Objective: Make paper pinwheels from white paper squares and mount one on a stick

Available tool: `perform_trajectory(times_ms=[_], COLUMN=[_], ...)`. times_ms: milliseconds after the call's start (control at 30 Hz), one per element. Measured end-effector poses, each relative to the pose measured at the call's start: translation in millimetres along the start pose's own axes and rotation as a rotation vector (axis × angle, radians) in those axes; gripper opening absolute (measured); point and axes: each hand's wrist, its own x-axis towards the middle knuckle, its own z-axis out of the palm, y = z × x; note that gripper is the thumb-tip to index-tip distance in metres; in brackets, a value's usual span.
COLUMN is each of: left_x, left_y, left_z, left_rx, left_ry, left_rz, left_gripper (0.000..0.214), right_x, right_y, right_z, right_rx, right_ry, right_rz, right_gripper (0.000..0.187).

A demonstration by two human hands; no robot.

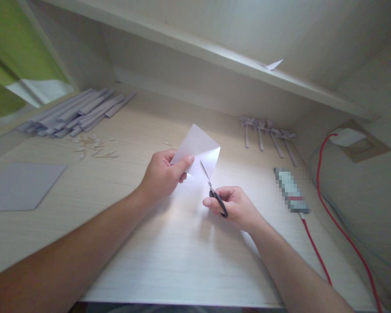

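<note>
Above the middle of the table, a square white sheet of paper point(198, 141) is pinched at its left corner by my left hand point(164, 174), thumb on top. My right hand point(236, 204) grips a pair of scissors point(217, 201) with black handles, fingers in the loops. The scissors' blades point up and to the left, and their tips overlap the lower part of the sheet in view. A fold or crease line runs across the paper toward its right corner. Whether the blades are cutting into the paper cannot be made out.
Rolled paper tubes point(81, 108) are piled at the back left, beside scattered cotton-swab-like pieces point(94, 145). A stack of square paper point(22, 184) lies at left. Several paper pinwheels point(269, 130) sit at back right. A phone point(291, 191) with a red cable point(319, 256) lies at right, under a shelf point(215, 54).
</note>
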Motion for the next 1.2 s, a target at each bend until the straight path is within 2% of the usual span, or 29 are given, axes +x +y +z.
perform_trajectory(times_ms=[1200], left_x=[0.9], left_y=[-3.1], left_z=[-0.5], left_rx=[0.012], left_ry=[-0.039], left_rz=[0.019], left_gripper=[0.037], right_x=[1.2], right_y=[0.4], right_z=[-0.7], right_rx=[-0.036], right_ry=[0.033], right_rz=[-0.011], right_gripper=[0.051])
